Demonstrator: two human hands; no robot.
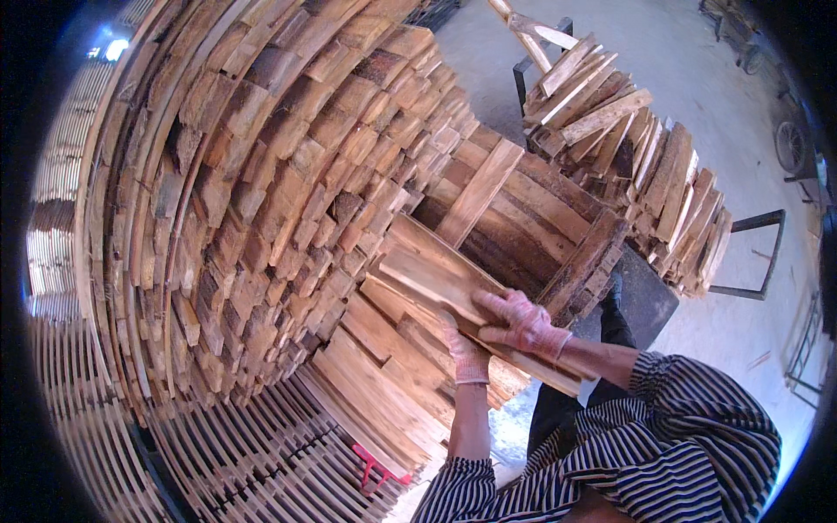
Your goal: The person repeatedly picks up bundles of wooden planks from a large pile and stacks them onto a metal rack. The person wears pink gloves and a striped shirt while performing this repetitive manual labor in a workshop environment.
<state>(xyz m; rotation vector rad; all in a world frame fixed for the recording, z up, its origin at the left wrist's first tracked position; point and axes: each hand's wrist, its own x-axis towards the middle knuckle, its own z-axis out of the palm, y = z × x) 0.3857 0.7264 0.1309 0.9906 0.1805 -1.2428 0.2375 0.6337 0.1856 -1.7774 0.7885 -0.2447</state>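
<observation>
A long, pale wooden board (432, 277) lies slantwise in front of me, over other planks. My right hand (523, 324), in a pinkish-white work glove, grips it from above, with fingers and thumb across its top near the close end. On the nearer edge, my left hand (469, 357) holds the same board; its glove matches, and its other fingers are hidden beneath the wood. Under and beside the left hand are several loose flat boards (392, 349). Just beyond the held board, a short crosspiece (479, 193) rests over a layer of planks (532, 213).
A tall stack of wooden boards (288, 174) rises at left, end faces outward. Split wood pieces (645, 166) fill a black metal frame (767, 253) at the far right. Slatted wood (270, 453) and a red object (379, 466) lie at lower left. A wheel (789, 146) stands at far right.
</observation>
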